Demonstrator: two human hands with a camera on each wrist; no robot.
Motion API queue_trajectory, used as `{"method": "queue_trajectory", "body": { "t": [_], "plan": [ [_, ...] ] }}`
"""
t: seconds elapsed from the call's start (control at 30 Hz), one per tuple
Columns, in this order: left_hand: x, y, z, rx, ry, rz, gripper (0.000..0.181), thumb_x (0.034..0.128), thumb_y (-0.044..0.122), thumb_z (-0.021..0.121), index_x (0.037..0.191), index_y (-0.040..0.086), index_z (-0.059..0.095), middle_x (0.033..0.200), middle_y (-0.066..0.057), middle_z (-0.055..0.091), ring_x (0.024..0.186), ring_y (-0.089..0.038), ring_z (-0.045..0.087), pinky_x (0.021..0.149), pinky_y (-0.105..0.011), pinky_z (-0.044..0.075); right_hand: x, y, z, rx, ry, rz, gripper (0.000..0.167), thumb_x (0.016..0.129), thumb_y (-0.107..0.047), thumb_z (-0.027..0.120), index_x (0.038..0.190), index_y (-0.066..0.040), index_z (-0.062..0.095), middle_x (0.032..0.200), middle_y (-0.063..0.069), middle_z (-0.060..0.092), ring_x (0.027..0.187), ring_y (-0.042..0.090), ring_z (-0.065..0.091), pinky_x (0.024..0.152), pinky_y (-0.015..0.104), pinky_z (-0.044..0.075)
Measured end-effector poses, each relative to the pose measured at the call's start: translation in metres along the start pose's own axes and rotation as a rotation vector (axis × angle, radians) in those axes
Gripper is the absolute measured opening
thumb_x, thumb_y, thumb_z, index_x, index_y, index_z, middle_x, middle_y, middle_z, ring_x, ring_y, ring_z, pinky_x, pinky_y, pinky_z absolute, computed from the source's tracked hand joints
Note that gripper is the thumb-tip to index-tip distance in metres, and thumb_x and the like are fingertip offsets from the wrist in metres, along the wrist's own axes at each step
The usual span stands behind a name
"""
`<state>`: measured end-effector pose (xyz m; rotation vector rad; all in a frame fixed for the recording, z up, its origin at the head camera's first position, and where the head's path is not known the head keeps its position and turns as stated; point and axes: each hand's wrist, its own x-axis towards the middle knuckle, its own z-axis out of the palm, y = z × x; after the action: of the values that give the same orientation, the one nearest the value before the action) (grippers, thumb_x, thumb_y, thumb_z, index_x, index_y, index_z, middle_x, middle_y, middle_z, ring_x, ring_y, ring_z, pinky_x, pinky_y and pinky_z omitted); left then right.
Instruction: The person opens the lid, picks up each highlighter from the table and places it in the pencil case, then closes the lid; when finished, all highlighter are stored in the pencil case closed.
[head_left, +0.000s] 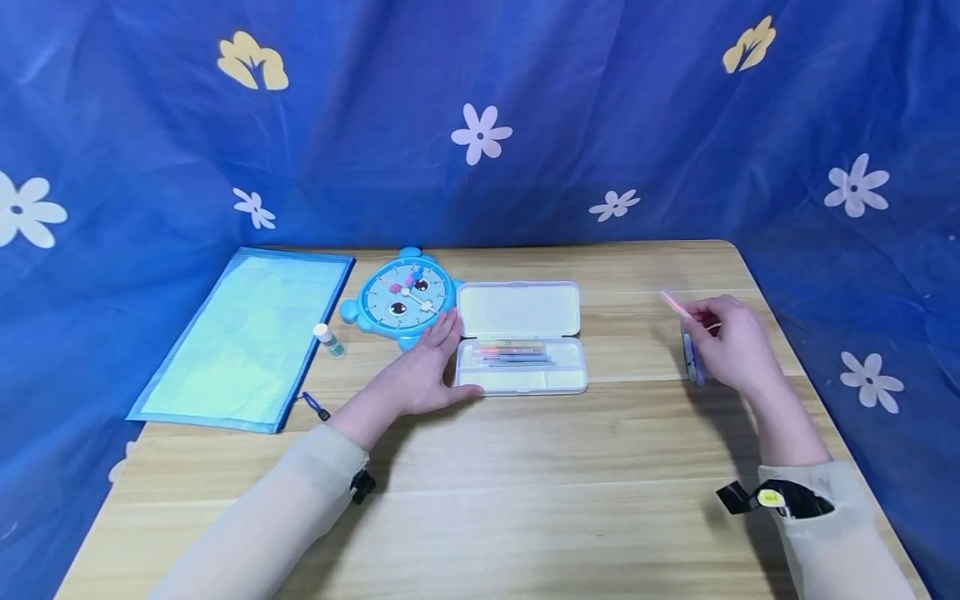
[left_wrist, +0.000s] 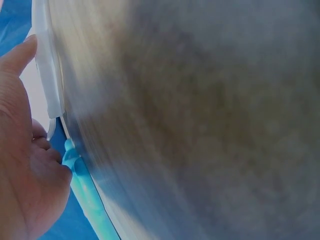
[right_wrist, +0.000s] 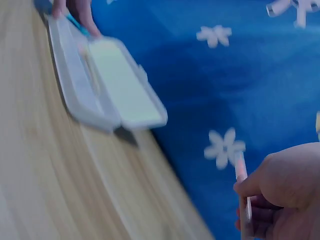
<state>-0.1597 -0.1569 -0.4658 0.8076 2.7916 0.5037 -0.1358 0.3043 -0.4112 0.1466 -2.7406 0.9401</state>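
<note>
A white pencil case (head_left: 567, 381) lies on the table with its lid folded back. Several slim pens (head_left: 513, 348) rest in its upper compartment. At the case's left end is my left hand (head_left: 420, 375), its thumb along the front edge and its extended fingers by the hinge side, close to the blue toy clock (head_left: 393, 310). Off to the right, my right hand (head_left: 731, 346) pinches a pen with a pinkish tip (right_wrist: 242, 172) between thumb and fingers, raised above the tabletop. Below that hand lie more pens (head_left: 690, 358), partly hidden by it.
A light-blue zip folder (head_left: 243, 337) lies at the table's left, with a dark blue pull cord (head_left: 315, 406) near its corner. Beside the folder is a small white-capped bottle (head_left: 328, 340). Blue flowered cloth (head_left: 555, 183) hangs along the back and sides.
</note>
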Motion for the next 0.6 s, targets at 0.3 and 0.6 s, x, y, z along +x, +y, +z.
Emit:
{"method": "queue_trajectory", "body": {
  "t": [0.3,0.6],
  "plan": [
    [-0.001,0.0,0.0,-0.005,0.003,0.002,0.125,0.0889,0.073,0.07,0.167,-0.003,0.01,0.175,-0.019,0.0,0.161,-0.034,0.001,0.13,-0.048,0.011,-0.003,-0.056,0.025,0.043,-0.058,-0.162,0.012,0.099,-0.006,0.074,0.109,-0.001,0.077,0.093,0.008,0.071,0.08,0.023,0.066,0.071,0.036,0.053],
    [0.0,0.002,0.0,-0.001,-0.001,-0.003,0.124,0.0892,0.073,0.07,0.167,-0.003,0.01,0.175,-0.02,-0.001,0.161,-0.034,0.002,0.13,-0.046,0.011,-0.002,-0.087,0.06,0.103,-0.18,-0.301,0.015,0.096,-0.003,0.077,0.111,-0.002,0.079,0.096,0.004,0.071,0.081,0.017,0.065,0.07,0.036,0.058]
  ]
}}
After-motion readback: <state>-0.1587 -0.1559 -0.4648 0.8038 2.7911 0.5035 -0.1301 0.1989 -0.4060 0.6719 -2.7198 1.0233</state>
